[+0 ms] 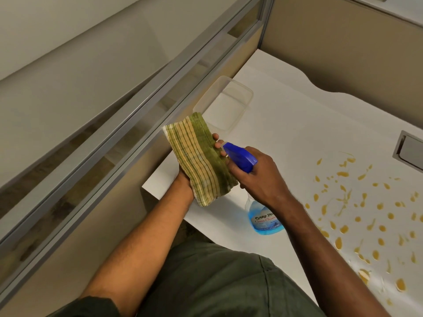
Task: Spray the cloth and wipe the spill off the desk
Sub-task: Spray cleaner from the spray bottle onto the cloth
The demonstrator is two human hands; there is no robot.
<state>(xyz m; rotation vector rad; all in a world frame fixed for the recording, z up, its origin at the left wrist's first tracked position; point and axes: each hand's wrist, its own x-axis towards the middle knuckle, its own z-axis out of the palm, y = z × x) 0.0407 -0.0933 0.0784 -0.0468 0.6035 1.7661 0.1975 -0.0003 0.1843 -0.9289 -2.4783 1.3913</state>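
My left hand [183, 181] holds a folded green and yellow striped cloth [199, 156] upright above the desk's left edge; its fingertips show past the cloth's right side. My right hand [258, 177] grips a spray bottle [263, 218] of blue liquid by the neck. The bottle's blue trigger head [240, 156] has its nozzle close against the cloth. Orange-yellow spill drops [357, 216] lie scattered over the right part of the white desk [286, 124].
A clear plastic container [225, 101] stands on the desk behind the cloth, next to the partition. A metal cable hatch [409, 149] is set in the desk at the right edge. Beige partition walls [343, 49] enclose the desk at back and left.
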